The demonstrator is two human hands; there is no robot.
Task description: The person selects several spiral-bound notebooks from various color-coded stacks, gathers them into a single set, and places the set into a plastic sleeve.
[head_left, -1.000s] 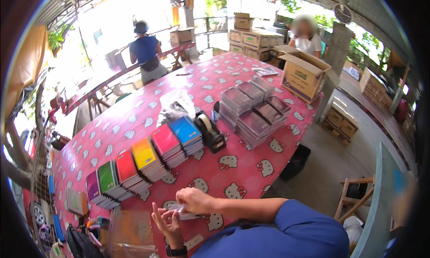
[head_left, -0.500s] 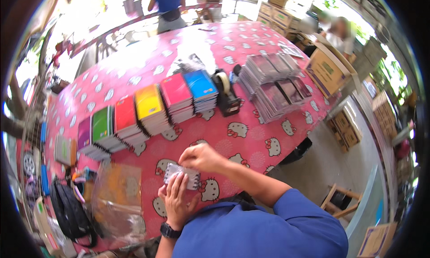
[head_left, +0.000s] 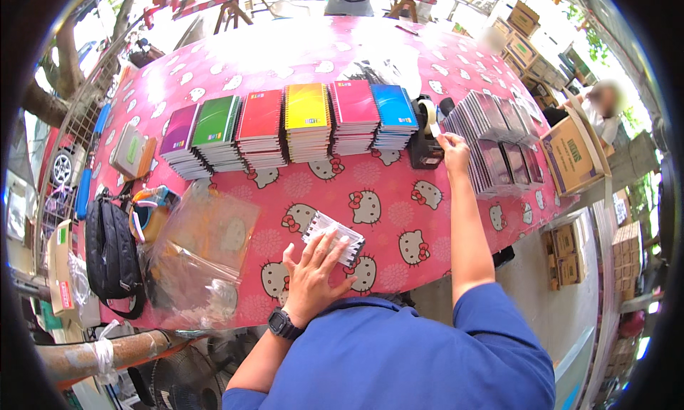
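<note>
Pink cloth [head_left: 388, 218], printed with white cat faces, covers the table. Small pad [head_left: 335, 225], white-topped and wire-bound, lies on it near the wearer's edge, set at a slant. Left hand [head_left: 313, 278] is down on the pad, fingers spread and laid across it, thumb apart; pressing from above, not gripping. Dark watch [head_left: 283, 323] on that wrist.

Right arm reaches out to the tape dispenser [head_left: 426, 152], black, pale roll on top. Right hand [head_left: 456, 153] is at its near right side, fingers drawn close together by the roll (cannot tell whether a strip of tape is pinched between them).

Left of the dispenser, a row of notebook stacks: purple [head_left: 180, 127], green [head_left: 216, 119], red [head_left: 260, 114], yellow [head_left: 308, 105], pink [head_left: 355, 101], blue [head_left: 394, 106]. The blue is nearest the dispenser. Right of it, clear-wrapped packs [head_left: 491, 118] in piles, just beside the right hand; beyond these, an open carton [head_left: 570, 153] and a person [head_left: 602, 121] in white.

Left end of the table: clear plastic bag [head_left: 214, 228], lying flat and creased, then a black backpack [head_left: 112, 246].
</note>
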